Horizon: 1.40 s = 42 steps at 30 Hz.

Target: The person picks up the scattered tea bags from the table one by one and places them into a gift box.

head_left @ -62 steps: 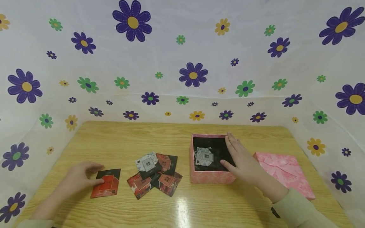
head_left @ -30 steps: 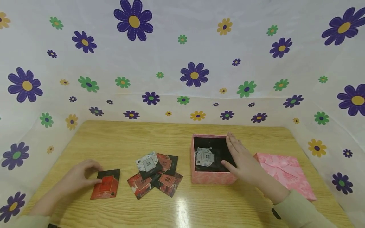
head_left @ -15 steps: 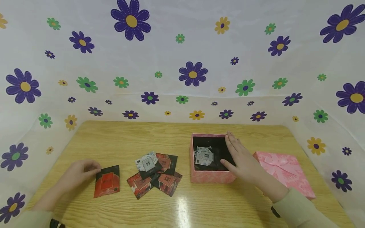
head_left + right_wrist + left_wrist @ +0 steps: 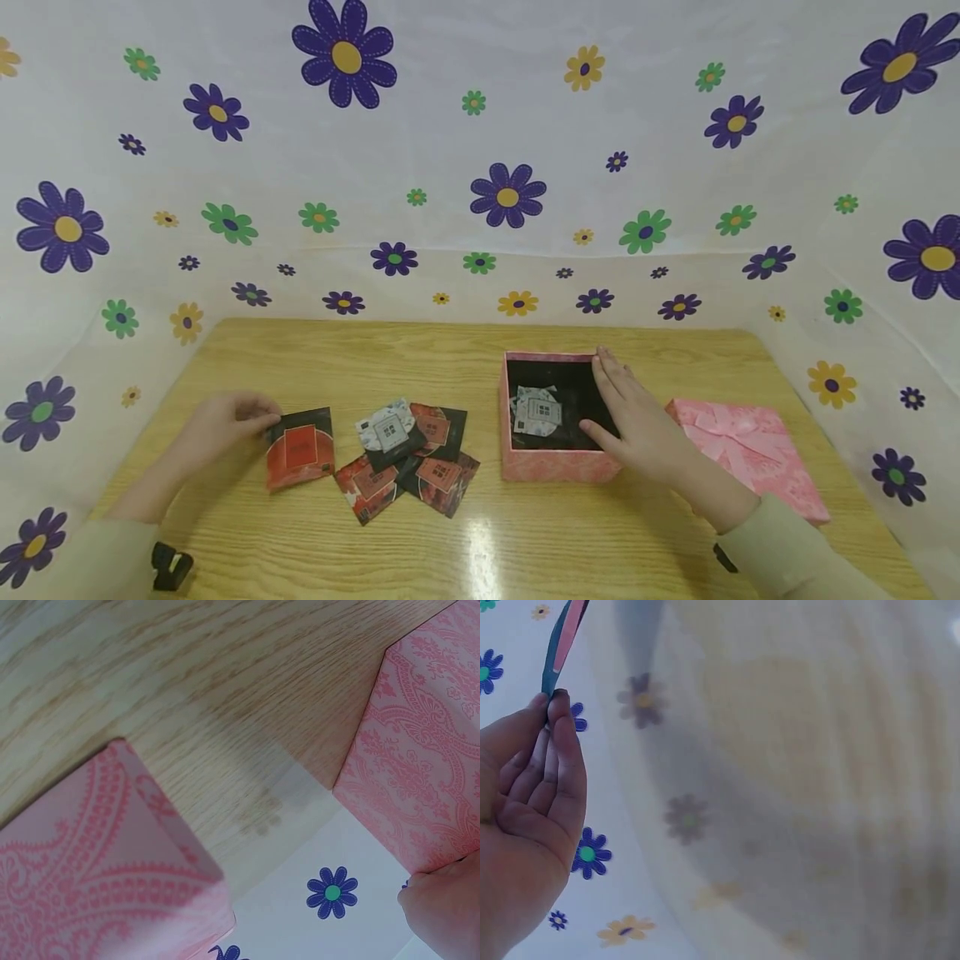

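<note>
My left hand (image 4: 217, 429) pinches a red and black sachet (image 4: 302, 450) by its upper left corner. In the left wrist view the sachet (image 4: 568, 637) shows edge-on between thumb and fingertips. My right hand (image 4: 641, 425) rests with straight fingers along the right rim of an open pink box (image 4: 558, 467), its thumb reaching over the black inside. Grey-white sachets (image 4: 538, 412) lie at the left inside the box. Between the left hand and the box several sachets overlap on the table, a floral white and black one (image 4: 390, 429) on top of red and black ones (image 4: 446, 479).
A pink lid (image 4: 750, 458) with a bow lies right of the box, under the right forearm. A black strap piece (image 4: 171, 567) shows by the left sleeve. The wooden table (image 4: 375, 350) is enclosed by a flower-print cloth (image 4: 435, 150).
The left hand has changed its hold from the sachet's left side to its upper corner and moved it up and right, tilting it. The right hand and box have stayed put.
</note>
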### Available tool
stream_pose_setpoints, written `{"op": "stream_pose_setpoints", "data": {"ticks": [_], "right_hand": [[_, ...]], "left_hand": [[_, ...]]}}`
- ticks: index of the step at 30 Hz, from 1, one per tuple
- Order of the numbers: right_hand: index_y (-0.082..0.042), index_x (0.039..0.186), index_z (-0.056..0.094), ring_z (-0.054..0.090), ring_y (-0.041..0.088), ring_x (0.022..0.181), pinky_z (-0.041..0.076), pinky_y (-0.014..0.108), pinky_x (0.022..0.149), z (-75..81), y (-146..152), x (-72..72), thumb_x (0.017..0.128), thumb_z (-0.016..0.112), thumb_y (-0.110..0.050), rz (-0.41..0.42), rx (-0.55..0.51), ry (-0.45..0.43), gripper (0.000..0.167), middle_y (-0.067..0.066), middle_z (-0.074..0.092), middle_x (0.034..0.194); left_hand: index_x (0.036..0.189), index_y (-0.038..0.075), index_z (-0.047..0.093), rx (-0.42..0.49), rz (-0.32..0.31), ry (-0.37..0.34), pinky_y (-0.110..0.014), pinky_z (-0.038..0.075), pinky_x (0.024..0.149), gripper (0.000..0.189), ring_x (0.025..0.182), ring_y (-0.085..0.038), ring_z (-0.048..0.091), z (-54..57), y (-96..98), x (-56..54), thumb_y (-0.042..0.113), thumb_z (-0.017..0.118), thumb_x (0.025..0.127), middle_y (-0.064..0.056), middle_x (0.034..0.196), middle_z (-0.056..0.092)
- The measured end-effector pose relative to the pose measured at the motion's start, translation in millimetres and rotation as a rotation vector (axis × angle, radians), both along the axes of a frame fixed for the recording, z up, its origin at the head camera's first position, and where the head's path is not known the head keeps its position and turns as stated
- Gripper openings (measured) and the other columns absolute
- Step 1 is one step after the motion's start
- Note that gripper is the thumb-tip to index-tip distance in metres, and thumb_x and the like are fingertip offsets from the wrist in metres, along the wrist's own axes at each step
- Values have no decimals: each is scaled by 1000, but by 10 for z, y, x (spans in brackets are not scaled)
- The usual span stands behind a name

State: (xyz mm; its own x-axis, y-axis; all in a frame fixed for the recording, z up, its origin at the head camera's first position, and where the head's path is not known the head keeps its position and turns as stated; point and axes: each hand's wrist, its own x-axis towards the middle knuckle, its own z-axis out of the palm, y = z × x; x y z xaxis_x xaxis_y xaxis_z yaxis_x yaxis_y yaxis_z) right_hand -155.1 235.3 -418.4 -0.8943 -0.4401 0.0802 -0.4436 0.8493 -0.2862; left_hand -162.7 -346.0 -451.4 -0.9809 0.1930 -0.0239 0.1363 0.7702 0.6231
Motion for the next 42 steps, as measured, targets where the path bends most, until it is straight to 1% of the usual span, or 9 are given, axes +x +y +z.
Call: {"op": "stream_pose_setpoints", "data": {"ticks": [5, 11, 16, 23, 30, 33, 38, 40, 42], "right_hand": [[4, 167, 17, 15, 45, 164, 20, 62, 132, 14, -6, 9, 105, 63, -39, -1, 4, -8, 89, 22, 10, 178], [5, 167, 17, 15, 45, 164, 19, 60, 133, 16, -2, 19, 105, 63, -38, 3, 0, -4, 88, 22, 10, 178], [5, 167, 17, 16, 45, 164, 20, 61, 132, 20, -2, 26, 105, 64, -37, 3, -6, -3, 88, 23, 11, 178], [5, 167, 16, 15, 45, 164, 20, 62, 132, 25, -12, 26, 105, 63, -37, 2, -15, -5, 89, 23, 11, 178], [5, 167, 16, 15, 45, 164, 18, 59, 134, 14, -11, 18, 106, 63, -37, 8, -12, 0, 88, 23, 11, 178], [5, 167, 15, 15, 45, 164, 15, 56, 135, 8, -7, 15, 106, 62, -37, 12, -14, -1, 88, 23, 10, 178], [4, 168, 15, 14, 44, 165, 17, 59, 133, 1, -10, 4, 105, 63, -38, 3, -8, -1, 89, 23, 10, 178], [3, 168, 15, 14, 44, 165, 18, 60, 133, -1, -13, 0, 105, 63, -39, -7, -2, -5, 90, 22, 10, 178], [3, 168, 15, 14, 44, 165, 19, 60, 133, -3, -12, -1, 105, 63, -39, -12, -1, -7, 90, 22, 11, 178]], "left_hand": [[105, 2, 77, 6, -20, 5, -21, 55, 67, 11, 72, -2, 64, 144, 98, -130, 11, 74, 100, -4, 90, 79], [109, 5, 77, -22, -27, -19, -26, 55, 71, 16, 80, -11, 69, 323, 298, -295, 19, 73, 102, -2, 93, 81], [110, 6, 77, -15, -27, -27, -32, 57, 74, 17, 84, -16, 72, 456, 541, -464, 20, 71, 103, -7, 98, 81], [114, 2, 77, 6, 51, -35, -30, 57, 74, 22, 87, -22, 75, 648, 912, -682, 20, 70, 103, -18, 107, 81], [112, -2, 77, 80, 39, -32, -37, 65, 80, 19, 94, -35, 79, 757, 1248, -883, 14, 71, 103, -21, 107, 80], [112, -1, 78, 98, 35, -27, -33, 65, 77, 19, 89, -31, 79, 812, 1395, -949, 14, 71, 103, -20, 105, 81], [111, -1, 79, 153, 58, -39, -26, 64, 73, 18, 79, -16, 77, 909, 1655, -1039, 14, 71, 103, -20, 105, 81], [111, -1, 79, 175, 63, -43, -26, 65, 76, 17, 79, -15, 77, 942, 1761, -1060, 13, 71, 103, -20, 105, 81], [110, 0, 79, 194, 62, -43, -29, 66, 79, 16, 81, -18, 77, 971, 1868, -1073, 12, 72, 103, -19, 106, 80]]}}
